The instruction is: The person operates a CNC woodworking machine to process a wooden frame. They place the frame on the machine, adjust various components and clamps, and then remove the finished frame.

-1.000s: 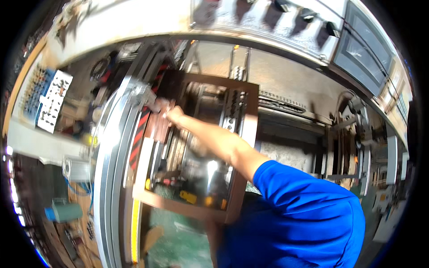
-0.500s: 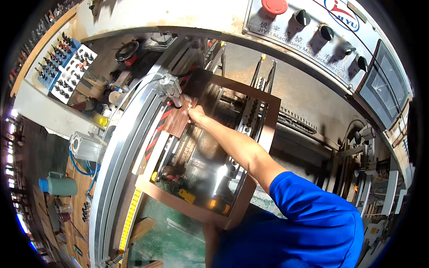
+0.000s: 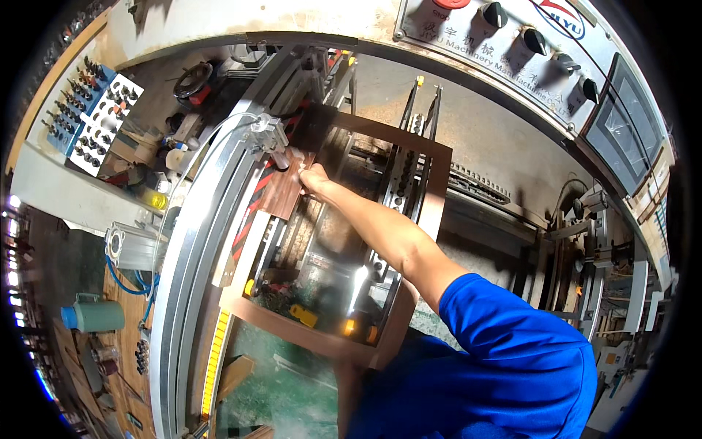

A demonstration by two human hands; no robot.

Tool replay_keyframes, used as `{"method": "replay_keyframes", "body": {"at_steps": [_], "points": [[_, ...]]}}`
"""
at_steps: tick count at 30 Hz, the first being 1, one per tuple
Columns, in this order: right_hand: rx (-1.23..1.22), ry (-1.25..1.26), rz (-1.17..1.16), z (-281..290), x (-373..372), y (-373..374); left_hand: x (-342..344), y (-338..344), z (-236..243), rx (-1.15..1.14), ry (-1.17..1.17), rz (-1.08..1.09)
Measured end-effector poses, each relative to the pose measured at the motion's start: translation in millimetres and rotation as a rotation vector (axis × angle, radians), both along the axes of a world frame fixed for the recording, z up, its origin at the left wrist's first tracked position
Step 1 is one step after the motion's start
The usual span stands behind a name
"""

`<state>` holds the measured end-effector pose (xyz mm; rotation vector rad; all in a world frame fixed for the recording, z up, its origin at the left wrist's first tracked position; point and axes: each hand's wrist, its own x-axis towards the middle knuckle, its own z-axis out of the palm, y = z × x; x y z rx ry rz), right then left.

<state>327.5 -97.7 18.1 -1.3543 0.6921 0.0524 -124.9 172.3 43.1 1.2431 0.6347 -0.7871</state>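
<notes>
The right hand [image 3: 313,179] has its grip closed on a dark brown rectangular wooden frame [image 3: 428,212], open-centred.

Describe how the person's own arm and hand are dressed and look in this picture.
Only one arm shows, coming in from the lower right. It wears a bright blue short sleeve of plain fabric that ends above the elbow. The forearm below it is bare, with no watch or band visible. The right hand is bare too, without a glove. The other hand is out of view.
</notes>
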Motion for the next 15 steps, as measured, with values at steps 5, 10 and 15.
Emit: {"method": "replay_keyframes", "body": {"at_steps": [5, 10, 15], "points": [[0.012, 0.003, 0.018, 6, -2, 2, 6, -2, 13, 0.017, 0.003, -0.020], [-0.010, -0.004, 0.025, -6, 2, -1, 12, -6, 34, 0.017, -0.003, -0.062], [-0.003, -0.084, 0.000, -3, -3, 2, -12, 8, -4, 0.162, -0.249, -0.186]]}}
